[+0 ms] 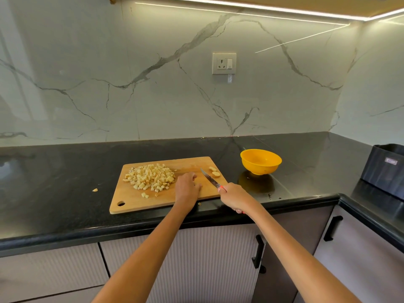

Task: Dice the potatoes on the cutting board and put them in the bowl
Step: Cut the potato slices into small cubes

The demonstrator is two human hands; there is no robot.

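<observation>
Diced potato (150, 177) heaped on the left half of a wooden cutting board (131, 202), just left of the left hand (187, 189); a few loose cubes (145, 195) lying apart at the pile's near edge. Two uncut potato slices (214, 171) at the board's far right corner, just beyond the knife tip and well clear of the pile.

Left hand resting knuckles-up on the board's right half, fingers curled down over something small on the wood; whether a potato piece sits under them, cannot tell. Forearm reaching in from the lower left of the view, straight and low across the table edge.

Right hand (235, 196) clenched around the red handle of a knife (210, 178), at the board's near right corner. Blade angled up and to the left, tip raised toward the slices, passing just right of the left hand's fingertips without touching them. Right forearm coming in from the lower right, wrist level with the table edge.

Yellow bowl (260, 161) upright on the black table (65, 171), just beside the board's far right corner, nothing visible inside. One stray potato scrap (94, 190) on the table left of the board. Dark bin (387, 169) at the far right; wall socket (224, 63) on the marble backsplash above.
</observation>
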